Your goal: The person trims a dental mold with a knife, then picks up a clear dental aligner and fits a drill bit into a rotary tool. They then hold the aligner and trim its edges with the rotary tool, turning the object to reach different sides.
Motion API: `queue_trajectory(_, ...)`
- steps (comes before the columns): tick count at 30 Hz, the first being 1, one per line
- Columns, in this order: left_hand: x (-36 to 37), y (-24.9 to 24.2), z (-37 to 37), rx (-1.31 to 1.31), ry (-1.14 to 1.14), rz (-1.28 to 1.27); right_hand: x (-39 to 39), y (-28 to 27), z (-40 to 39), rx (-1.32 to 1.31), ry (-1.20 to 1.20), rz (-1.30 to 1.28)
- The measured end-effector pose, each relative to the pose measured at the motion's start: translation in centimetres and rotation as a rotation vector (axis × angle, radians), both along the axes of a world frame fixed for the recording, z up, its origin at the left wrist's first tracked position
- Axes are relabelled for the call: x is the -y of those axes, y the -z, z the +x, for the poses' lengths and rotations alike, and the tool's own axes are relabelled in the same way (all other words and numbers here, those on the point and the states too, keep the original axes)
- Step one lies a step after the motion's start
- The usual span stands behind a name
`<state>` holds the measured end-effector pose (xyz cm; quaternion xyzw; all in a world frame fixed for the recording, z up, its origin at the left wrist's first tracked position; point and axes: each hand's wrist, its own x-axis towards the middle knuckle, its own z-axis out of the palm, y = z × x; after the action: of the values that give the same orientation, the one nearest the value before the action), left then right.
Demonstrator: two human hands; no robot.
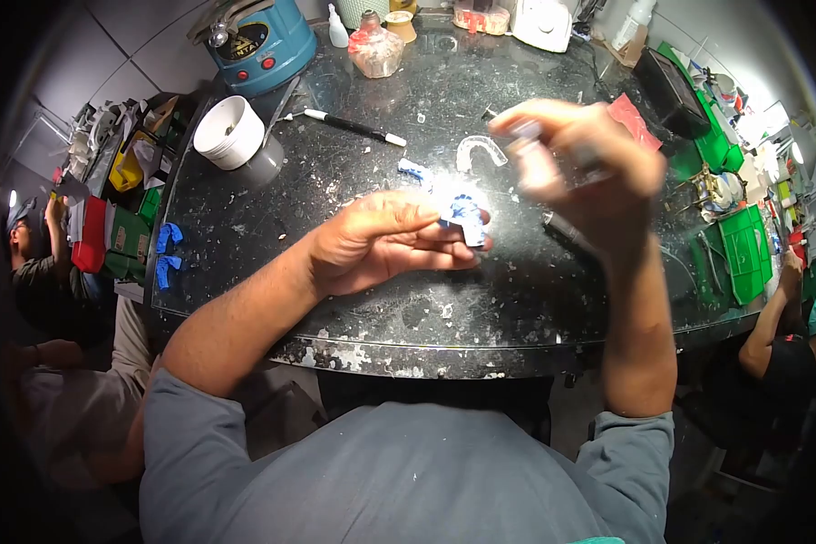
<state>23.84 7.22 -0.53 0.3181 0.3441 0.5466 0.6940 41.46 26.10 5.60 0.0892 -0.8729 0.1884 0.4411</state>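
My left hand (385, 234) is closed on a small blue-and-white dental piece (462, 214), pinched between thumb and fingers under bright light. Raised to its right, my right hand (589, 150) is blurred by motion. Its thumb and fingers are curled together around a small pale or clear thing (524, 132) that I cannot make out. Between the hands, farther back, a clear dental aligner tray (482, 150) lies on the bench. Just beyond my left hand is a blue scrap (413, 169), close to the lit spot.
A black-and-white pen-like tool (354, 128) lies near a white tub (229, 132). Blue pieces (168, 254) sit at the left. Behind are a blue machine (258, 50) and a stained glass jar (375, 47). At right stands a green tray (746, 254). Other people work at both sides.
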Motion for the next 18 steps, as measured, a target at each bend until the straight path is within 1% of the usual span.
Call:
queue_trajectory(1,0.2,0.4,0.2,0.050,-0.062,-0.033,-1.7,-0.4,0.2,-0.094,-0.101,-0.167)
queue_trajectory(3,-0.2,0.0,0.5,0.127,-0.113,0.013,-2.2,-0.5,0.6,-0.195,-0.085,-0.446)
queue_trajectory(5,-1.2,-0.3,-0.6,0.056,-0.211,0.166,-3.7,0.7,0.5,-0.012,0.123,-0.330)
queue_trajectory(6,-1.6,-0.6,-1.3,0.097,-0.259,0.203,-3.6,1.2,0.4,0.096,0.262,-0.333)
queue_trajectory(7,-1.3,-1.4,-2.5,0.149,-0.337,0.143,-3.8,1.8,-0.1,0.139,0.258,-0.363)
queue_trajectory(9,-0.5,-2.5,-4.7,0.002,-0.479,0.104,-3.4,1.7,0.0,0.366,0.343,-0.410)
queue_trajectory(10,-0.1,-2.4,-6.2,-0.149,-0.572,0.072,-3.5,1.8,-0.1,0.456,0.332,-0.393)
queue_trajectory(11,0.2,-2.2,-7.4,-0.301,-0.664,0.034,-3.4,2.1,-0.3,0.456,0.288,-0.419)
queue_trajectory(12,0.4,-2.7,-8.0,-0.383,-0.740,-0.049,-3.3,2.4,-0.4,0.512,0.245,-0.423)
queue_trajectory(13,0.7,-2.9,-8.6,-0.528,-0.728,-0.058,-3.2,2.6,-0.5,0.566,0.201,-0.425)
queue_trajectory(15,0.7,-2.8,-9.5,-0.798,-0.707,-0.173,-2.3,2.5,-0.9,0.554,0.189,-0.406)
queue_trajectory(16,0.7,-2.3,-9.7,-0.852,-0.707,-0.193,-1.8,2.3,-1.1,0.482,0.267,-0.379)
queue_trajectory(17,0.5,-1.6,-10.1,-0.892,-0.653,-0.201,-1.6,2.1,-1.0,0.410,0.346,-0.351)
queue_trajectory(18,0.5,-1.9,-9.5,-1.004,-0.615,-0.224,-1.8,1.9,-0.9,0.357,0.379,-0.405)
